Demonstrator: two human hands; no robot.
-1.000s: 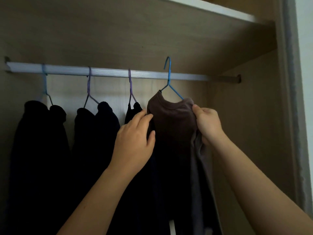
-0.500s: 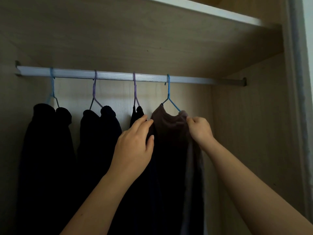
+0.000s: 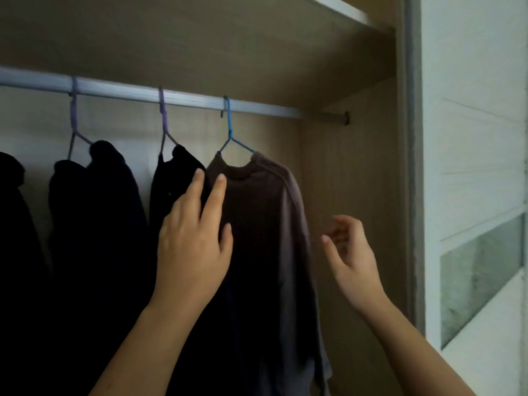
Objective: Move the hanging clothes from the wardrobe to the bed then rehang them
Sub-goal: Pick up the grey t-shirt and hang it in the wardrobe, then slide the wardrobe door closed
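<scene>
Wardrobe (image 3: 343, 181) with pale wood walls holds a metal rail (image 3: 114, 91) under a shelf (image 3: 200, 38), and four garments hang in it. Rightmost is a brown top (image 3: 265, 210) on a blue hanger (image 3: 230, 130) hooked over the rail. Just left of it, touching it, hangs a black garment (image 3: 171, 178) on a purple hanger (image 3: 164, 121). Next comes a second black garment (image 3: 97, 210) on a second purple hanger (image 3: 73, 115). At the left edge is a dark piece (image 3: 11, 195) whose hanger is cut off by the frame. Three hangers show: one blue, two purple. The left hand (image 3: 194, 252) lies against the clothes and covers part of the brown top's front. Its fingers (image 3: 217, 192) are straight and spread, one tip on the black garment's shoulder and another on the brown top just below the collar. The right hand (image 3: 354, 261) hangs in the air just beside the brown top's sleeve, apart from it. Its fingers (image 3: 343, 224) are loosely curled, holding nothing, and somewhat blurred. Right of the wardrobe stands a white door (image 3: 471, 138) with a frosted pane (image 3: 480, 281).
</scene>
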